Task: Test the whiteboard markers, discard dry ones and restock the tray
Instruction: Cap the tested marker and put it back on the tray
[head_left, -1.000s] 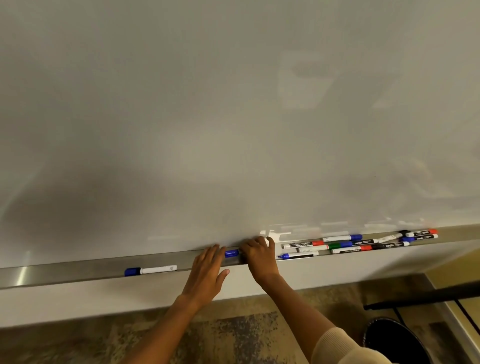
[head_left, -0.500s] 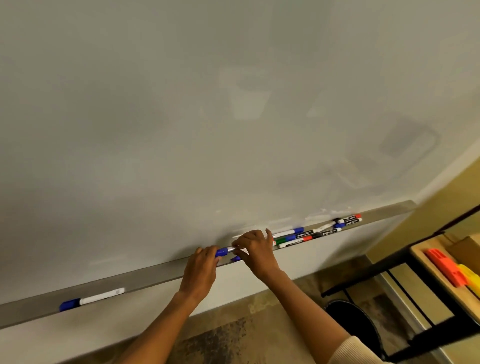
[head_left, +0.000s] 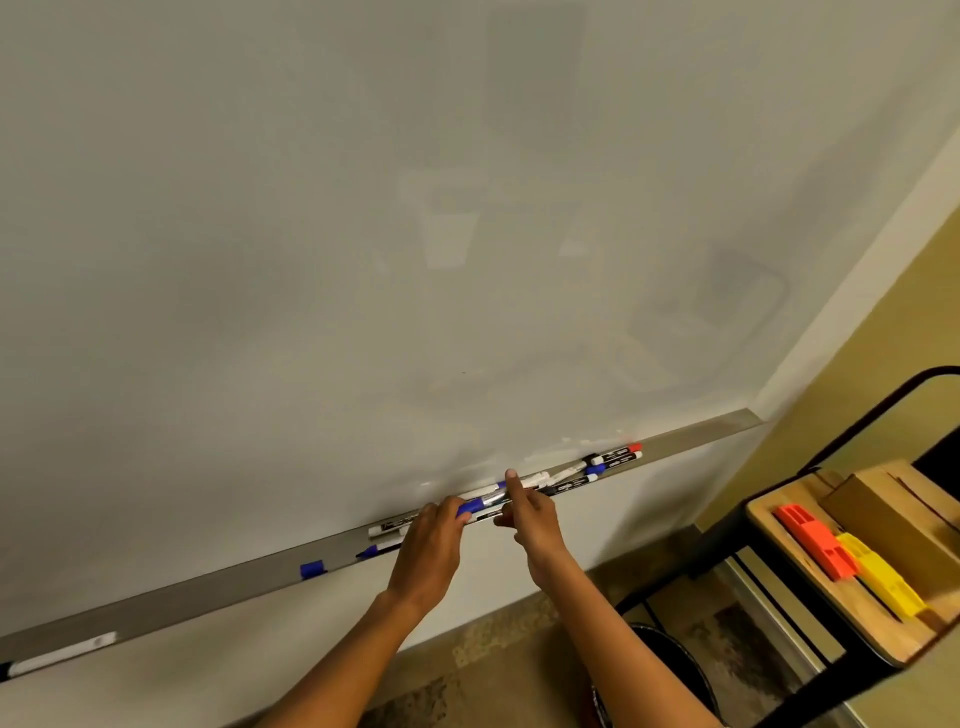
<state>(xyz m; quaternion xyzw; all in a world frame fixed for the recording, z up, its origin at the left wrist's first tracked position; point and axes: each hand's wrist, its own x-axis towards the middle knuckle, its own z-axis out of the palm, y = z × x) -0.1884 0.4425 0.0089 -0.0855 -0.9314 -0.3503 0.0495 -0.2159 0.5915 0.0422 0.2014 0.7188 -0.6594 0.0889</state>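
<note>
Blank whiteboard (head_left: 363, 234) filling most of the view, with a grey tray (head_left: 208, 592) running along its lower edge and rising to the right; yellow wall at the right edge, and a black-framed cart (head_left: 810, 587) with a wooden shelf bearing an orange block (head_left: 813, 543), a yellow block (head_left: 883, 577) and a cardboard box (head_left: 893, 514); left hand (head_left: 428, 551) at the tray, fingers curled round a blue-capped marker (head_left: 475, 505); right hand (head_left: 535, 519) just beside it, index finger straight and pointing up over the tray, other fingers folded, gripping nothing visible; heap of markers (head_left: 597, 470) in the tray right of the hands; a loose blue cap (head_left: 311, 569) and one more marker (head_left: 62, 652) in the tray further left.
</note>
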